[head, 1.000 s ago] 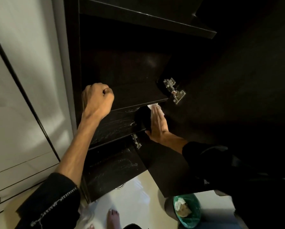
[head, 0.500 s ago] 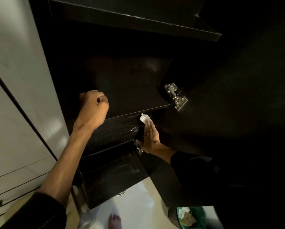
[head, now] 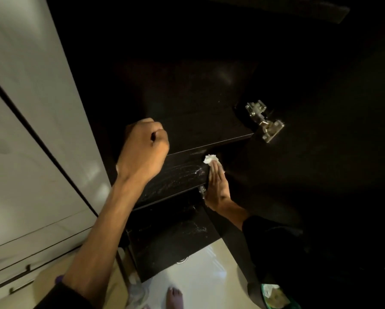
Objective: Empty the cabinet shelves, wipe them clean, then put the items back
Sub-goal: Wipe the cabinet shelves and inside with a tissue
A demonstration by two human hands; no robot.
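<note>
The dark cabinet stands open with nothing on its shelves. My left hand [head: 142, 150] is curled into a fist at the front edge of the upper shelf [head: 198, 121]; nothing shows inside it. My right hand [head: 217, 186] lies flat with straight fingers and presses a small white tissue [head: 210, 159] against the right end of the middle shelf [head: 176, 175]. Pale wipe smears streak that shelf. The lower shelf [head: 171, 237] carries similar smears.
The open cabinet door [head: 321, 163] hangs on the right from a metal hinge [head: 265, 121]. White wardrobe panels [head: 31, 130] fill the left. On the pale floor below are a green bin [head: 276, 295] holding used tissues, a bare foot [head: 174, 297] and a clear plastic bag [head: 138, 291].
My right hand has slid the tissue a short way along the right end of the middle shelf. My left fist stays at the upper shelf's edge. The view has shifted.
</note>
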